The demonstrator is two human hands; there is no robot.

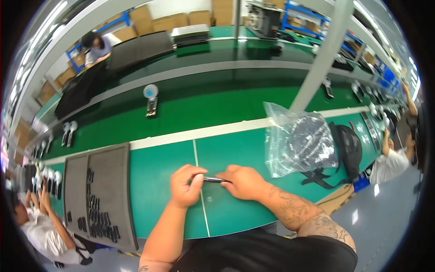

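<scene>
My left hand (186, 185) and my right hand (244, 182) meet over the green worktop (156, 195). Between them is a slim, dark, stick-shaped part (214, 179) with a shiny surface. My left thumb and fingers pinch one end; the fingers of my right hand close on the other. To the left of my hands lies a grey foam tray (108, 167), with several small black parts (97, 217) grouped mostly in its nearer half. The fingers partly cover the held part's ends.
Right of my hands lie a clear plastic bag (299, 140) with dark contents and a black strapped bag (350, 147). Beyond a pale rail runs a green conveyor belt (204, 111) carrying a round-headed device (151, 99). A slanted metal post (324, 54) rises at right. People work at both sides.
</scene>
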